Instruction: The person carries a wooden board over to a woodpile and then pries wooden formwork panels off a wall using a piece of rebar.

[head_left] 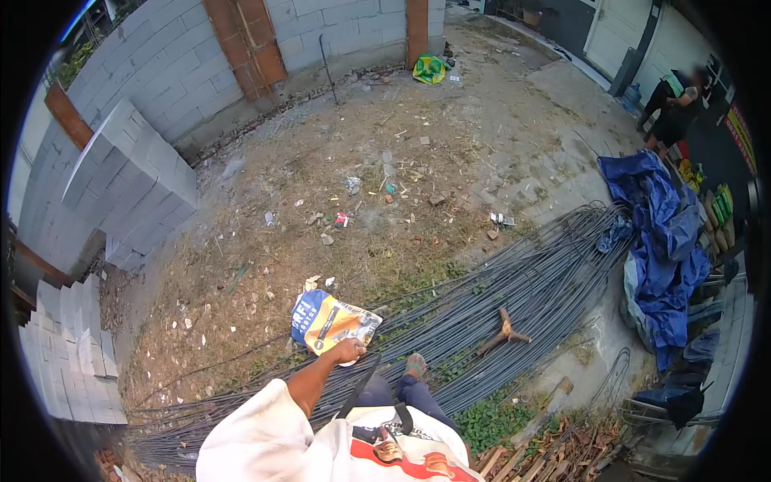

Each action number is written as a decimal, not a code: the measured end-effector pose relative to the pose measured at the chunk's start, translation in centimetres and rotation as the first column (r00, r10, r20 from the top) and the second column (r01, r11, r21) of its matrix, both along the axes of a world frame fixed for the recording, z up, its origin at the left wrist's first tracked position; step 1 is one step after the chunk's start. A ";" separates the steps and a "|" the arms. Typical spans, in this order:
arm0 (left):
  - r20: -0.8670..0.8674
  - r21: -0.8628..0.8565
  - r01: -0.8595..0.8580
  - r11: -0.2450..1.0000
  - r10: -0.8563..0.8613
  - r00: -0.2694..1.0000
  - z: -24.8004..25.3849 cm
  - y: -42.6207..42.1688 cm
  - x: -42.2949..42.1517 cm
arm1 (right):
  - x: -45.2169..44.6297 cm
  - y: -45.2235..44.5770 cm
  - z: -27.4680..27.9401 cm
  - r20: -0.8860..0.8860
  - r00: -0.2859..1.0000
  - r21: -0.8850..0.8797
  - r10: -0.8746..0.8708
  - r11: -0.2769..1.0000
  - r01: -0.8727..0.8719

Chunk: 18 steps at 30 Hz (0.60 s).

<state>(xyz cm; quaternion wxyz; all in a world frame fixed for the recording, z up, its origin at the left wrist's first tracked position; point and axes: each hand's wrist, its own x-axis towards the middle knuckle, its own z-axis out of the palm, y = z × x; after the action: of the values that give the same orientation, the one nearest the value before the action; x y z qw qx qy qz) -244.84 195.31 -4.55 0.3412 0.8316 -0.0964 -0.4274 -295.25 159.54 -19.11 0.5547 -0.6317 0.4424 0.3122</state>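
My left hand (347,351) is closed on the near edge of a printed sack (331,323), blue on one side and white, yellow and orange on the other. The sack looks flat and hangs in front of me, above the ground at the edge of a long bundle of steel rods (482,309). Its lettering is only partly readable. My right hand is out of view. Below, my foot (415,366) in a sandal is among the rods. A forked piece of wood (506,331) lies on the rods to the right.
Stacks of grey blocks (148,177) stand along the left by a block wall (321,32). A crumpled blue tarp (662,241) covers the rods' far end. Behind it is another person (679,108). Litter and a green-yellow sack (429,69) lie on the dirt. Planks (522,466) are at lower right.
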 end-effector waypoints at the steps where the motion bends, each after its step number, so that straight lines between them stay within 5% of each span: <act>1: -0.150 -0.060 -0.299 0.952 0.288 0.946 -0.1 0.0 1.1 | 4.1 -1.8 3.0 0.006 1.000 0.013 0.005 1.000 -0.005; 2: -0.118 -0.035 -0.319 0.947 0.313 0.942 -0.4 0.3 2.3 | 8.1 -4.7 6.5 -0.069 0.996 -0.107 0.050 0.993 -0.057; 3: -0.006 -0.031 -0.364 0.931 0.364 0.931 0.1 0.6 2.7 | 15.9 -6.7 16.5 -0.156 0.984 -0.213 0.081 0.970 -0.113; 5: 0.210 0.051 -0.278 0.959 0.262 0.942 1.7 1.3 3.7 | 19.6 -14.4 7.8 -0.008 0.982 -0.342 0.191 0.922 -0.182; 7: 0.232 0.121 -0.236 0.964 0.204 0.951 -0.5 3.4 3.8 | 28.7 -18.4 12.9 0.037 0.946 -0.493 0.321 0.829 -0.263; 8: 0.099 0.156 -0.295 0.943 0.282 0.954 1.7 3.3 3.7 | 33.3 -19.5 15.6 0.054 0.924 -0.564 0.379 0.775 -0.285; 9: 0.141 0.238 -0.190 0.953 0.159 0.977 -0.4 4.4 3.4 | 37.4 -20.4 17.9 0.062 0.899 -0.633 0.434 0.713 -0.301; 11: 0.146 0.424 0.440 0.791 -0.539 0.829 -7.3 7.6 4.2 | 44.6 -21.8 19.7 0.212 0.922 -0.557 0.324 0.815 -0.158; 14: 0.052 0.453 0.542 0.708 -0.627 0.777 -8.7 7.4 5.3 | 54.4 -21.6 21.8 0.228 0.873 -0.651 0.431 0.734 -0.192; 16: -0.158 0.343 0.491 0.801 -0.466 0.870 -8.0 6.3 7.2 | 59.5 -19.6 23.7 0.327 0.888 -0.492 0.324 0.860 -0.133; 17: -0.160 0.337 0.494 0.801 -0.469 0.869 -9.2 6.4 8.1 | 61.2 -18.7 23.4 0.321 0.890 -0.495 0.324 0.858 -0.134; 18: -0.085 0.157 0.451 0.879 -0.443 0.893 -10.5 6.4 9.5 | 63.5 -17.9 23.5 0.290 0.883 -0.455 0.369 0.865 -0.213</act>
<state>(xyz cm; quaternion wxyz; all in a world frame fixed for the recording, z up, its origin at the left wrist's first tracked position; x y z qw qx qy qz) -235.29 201.72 -15.06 0.1621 0.8032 -0.2402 -0.5204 -231.70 141.67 4.34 0.4278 -0.8410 0.2840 0.1702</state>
